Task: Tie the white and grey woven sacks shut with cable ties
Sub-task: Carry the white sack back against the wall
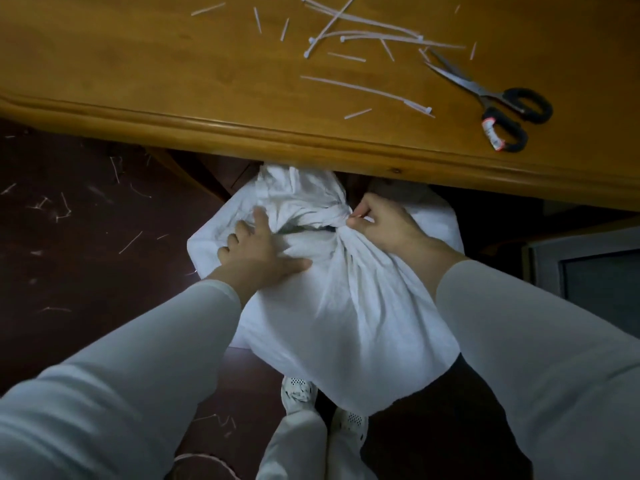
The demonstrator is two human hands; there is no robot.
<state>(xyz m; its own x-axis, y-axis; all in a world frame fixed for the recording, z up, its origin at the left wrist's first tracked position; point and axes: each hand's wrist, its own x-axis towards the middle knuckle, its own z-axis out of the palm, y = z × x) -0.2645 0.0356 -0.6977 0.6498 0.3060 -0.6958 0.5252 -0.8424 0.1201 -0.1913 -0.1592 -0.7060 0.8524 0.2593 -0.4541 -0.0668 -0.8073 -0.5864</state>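
A honey-coloured wooden table (173,98) stretches before me. On it lie loose white cable ties (381,38), short clipped tie ends (357,114), and black-handled scissors (485,93) to my right. Below, the dark floor (69,282) is strewn with more pale clippings (130,242) on my left.

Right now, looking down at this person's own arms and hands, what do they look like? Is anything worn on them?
Both arms are covered by long, plain white sleeves, the left sleeve and the right sleeve, loose and softly creased, ending at the wrists with no markings. The left hand and right hand are bare: no gloves, and no ring or watch shows.
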